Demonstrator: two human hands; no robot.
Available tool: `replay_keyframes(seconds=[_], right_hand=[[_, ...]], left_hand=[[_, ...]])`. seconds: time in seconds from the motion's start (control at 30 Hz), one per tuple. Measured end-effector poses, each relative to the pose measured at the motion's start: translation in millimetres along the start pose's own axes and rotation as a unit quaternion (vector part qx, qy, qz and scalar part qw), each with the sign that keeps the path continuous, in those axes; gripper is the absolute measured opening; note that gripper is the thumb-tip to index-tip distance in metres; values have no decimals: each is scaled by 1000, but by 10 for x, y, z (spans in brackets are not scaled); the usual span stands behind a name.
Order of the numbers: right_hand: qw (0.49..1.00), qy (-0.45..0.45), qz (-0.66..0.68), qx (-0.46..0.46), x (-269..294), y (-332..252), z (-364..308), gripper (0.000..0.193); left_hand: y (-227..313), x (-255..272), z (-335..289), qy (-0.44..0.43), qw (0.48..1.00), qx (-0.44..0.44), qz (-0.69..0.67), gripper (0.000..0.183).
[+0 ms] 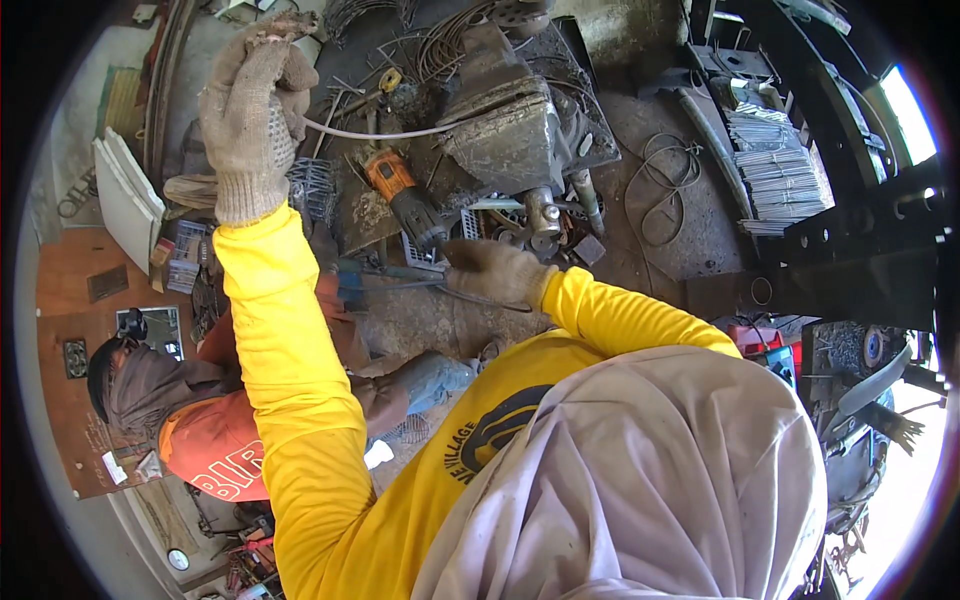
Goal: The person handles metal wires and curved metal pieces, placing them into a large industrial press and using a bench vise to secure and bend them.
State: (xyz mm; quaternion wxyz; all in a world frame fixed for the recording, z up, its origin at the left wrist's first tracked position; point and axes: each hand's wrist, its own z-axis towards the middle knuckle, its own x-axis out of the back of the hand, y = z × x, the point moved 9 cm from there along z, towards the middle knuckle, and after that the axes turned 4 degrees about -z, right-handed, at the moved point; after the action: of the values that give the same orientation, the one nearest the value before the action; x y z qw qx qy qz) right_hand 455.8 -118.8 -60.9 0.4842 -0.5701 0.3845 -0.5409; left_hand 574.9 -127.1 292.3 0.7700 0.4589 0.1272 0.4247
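Observation:
My left hand (pixel 258 115), in a grey knitted work glove, is raised at the upper left with its fingers curled. It grips one end of a thin, slightly bowed metal rod (pixel 380 134). From there the rod runs right to the jaws of a heavy, worn bench vise (pixel 505 135). My right hand (pixel 495 273), also gloved, is lower, in front of the vise and left of its screw end (pixel 543 212). Its fingers look closed, but what they hold, if anything, is hidden. An orange and black power tool (pixel 395 180) lies between my hands.
Coiled wire (pixel 450 45) and loose rods lie behind the vise. A person in a red shirt (pixel 215 450) is close on my left. A looped cable (pixel 665 190) lies on the floor, near bundled metal pieces (pixel 775 165) at right. A dark steel beam (pixel 830 275) stretches along the right.

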Motion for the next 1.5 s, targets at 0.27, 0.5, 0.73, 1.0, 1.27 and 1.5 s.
replay_keyframes(seconds=[0.27, 0.5, 0.73, 1.0, 1.27, 1.5], right_hand=[[946, -118, 27, -300, 191, 1047, -696, 54], [861, 456, -219, -55, 1091, 287, -1372, 62], [982, 77, 107, -138, 214, 889, -241, 79], [861, 47, 506, 10, 139, -26, -43, 67], [940, 131, 312, -53, 221, 626, -22, 49], [966, 140, 192, -98, 407, 93, -264, 39]], left_hand=[[-146, 129, 36, 7, 997, 9, -73, 25], [-157, 274, 0, 67, 996, 36, -45, 26], [-112, 32, 48, 16, 999, 21, -33, 28], [-185, 115, 57, 34, 998, 26, -54, 26], [-240, 52, 39, 20, 998, 31, -47, 27], [-661, 275, -55, 70, 944, 110, -302, 20]])
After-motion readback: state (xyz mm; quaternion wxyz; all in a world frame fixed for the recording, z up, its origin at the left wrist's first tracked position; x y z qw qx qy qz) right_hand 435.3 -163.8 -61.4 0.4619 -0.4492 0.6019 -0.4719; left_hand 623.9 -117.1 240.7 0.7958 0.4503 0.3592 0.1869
